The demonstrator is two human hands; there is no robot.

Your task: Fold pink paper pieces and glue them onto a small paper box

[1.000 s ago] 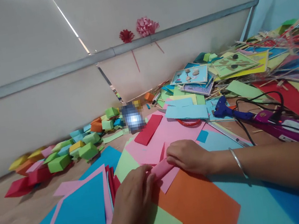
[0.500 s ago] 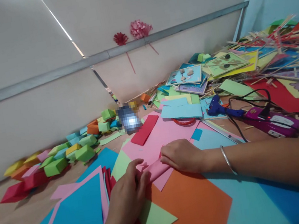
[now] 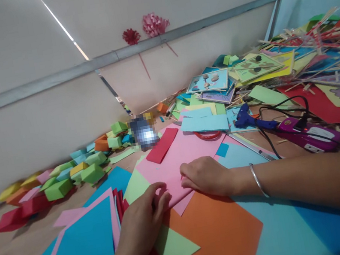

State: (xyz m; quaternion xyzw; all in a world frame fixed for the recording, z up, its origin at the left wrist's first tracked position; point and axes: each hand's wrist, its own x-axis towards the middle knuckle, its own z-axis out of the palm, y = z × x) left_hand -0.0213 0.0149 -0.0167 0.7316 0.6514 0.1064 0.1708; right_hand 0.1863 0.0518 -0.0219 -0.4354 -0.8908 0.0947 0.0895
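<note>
A folded piece of pink paper (image 3: 178,192) lies between my two hands, over a larger pink sheet. My left hand (image 3: 146,209) has its thumb and forefinger closed on the left end of the fold. At the right end, my right hand (image 3: 207,176) holds the same paper with curled fingers, and a silver bangle circles that wrist. The fingertips partly hide both ends of the fold. Under the hands lie an orange sheet (image 3: 220,232) and a pale green sheet (image 3: 177,248). Just beyond them rests a red paper strip (image 3: 162,145).
Coloured paper boxes (image 3: 59,188) line the wall at left, beside a stack of blue sheets (image 3: 82,246). Light blue strips (image 3: 205,124) partly cover red-handled scissors (image 3: 209,135). To the right are a blue glue gun (image 3: 258,122), a purple power strip (image 3: 310,134) with black cords, and thin sticks.
The pink fold between my hands has turned over and looks flatter, its rounded front face less visible. Both hands stay nearly in place. The whole view has shifted slightly.
</note>
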